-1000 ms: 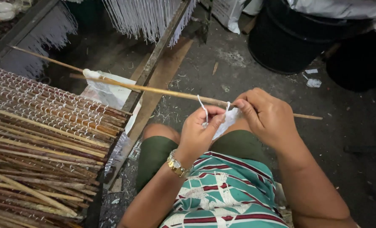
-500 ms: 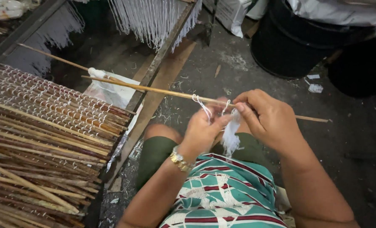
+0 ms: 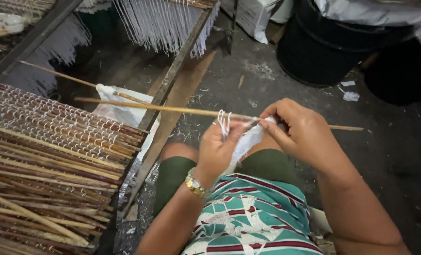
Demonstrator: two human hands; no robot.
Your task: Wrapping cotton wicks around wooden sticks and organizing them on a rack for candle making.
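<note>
A long thin bamboo stick (image 3: 172,108) lies level across the middle of the head view, above my knees. My left hand (image 3: 220,148), with a gold wristwatch on it, pinches a bundle of white strings (image 3: 243,141) against the stick; a few string loops (image 3: 223,120) stand up over its fingers. My right hand (image 3: 300,132) grips the stick just to the right, fingertips touching the same white strings. The stick's right end (image 3: 347,128) sticks out past my right hand.
A rack of several string-wound bamboo sticks (image 3: 50,160) fills the left side. White string fringes (image 3: 163,23) hang from a frame at the top. A second stick with white cloth (image 3: 111,92) lies behind. Black bins (image 3: 333,52) stand at the upper right on a dirty concrete floor.
The hands and stick stayed above my knees. The white string bundle was pulled down from the stick and now hangs lower between my hands; loops have appeared over my left fingers.
</note>
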